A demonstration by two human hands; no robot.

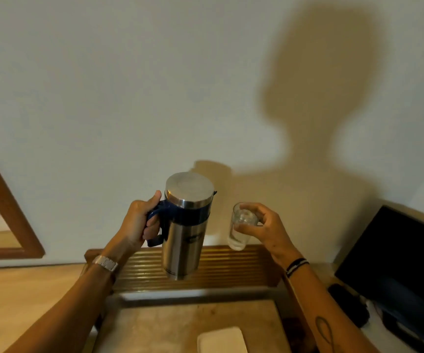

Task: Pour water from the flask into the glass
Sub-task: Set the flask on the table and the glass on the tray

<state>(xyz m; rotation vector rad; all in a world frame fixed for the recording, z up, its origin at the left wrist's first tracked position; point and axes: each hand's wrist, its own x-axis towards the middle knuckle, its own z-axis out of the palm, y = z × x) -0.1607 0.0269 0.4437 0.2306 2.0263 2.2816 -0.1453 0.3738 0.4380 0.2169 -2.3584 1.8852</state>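
A steel flask (184, 230) with a dark blue collar and handle hangs in the air above the wooden tray, tilted slightly to the right, its steel lid on. My left hand (139, 222) is wrapped around the blue handle. To its right, a small clear glass (240, 229) is also held in the air, close to the flask's spout side but apart from it. My right hand (264, 229) grips the glass around its upper part with fingers and thumb. Some water seems to sit in the glass's lower part.
Below is a wooden tray (205, 266) with a ribbed back rail, and a white rectangular object (222, 340) lies at its front. A dark screen (399, 261) stands at the right, a wood-framed mirror (4, 205) at the left. A plain wall is behind.
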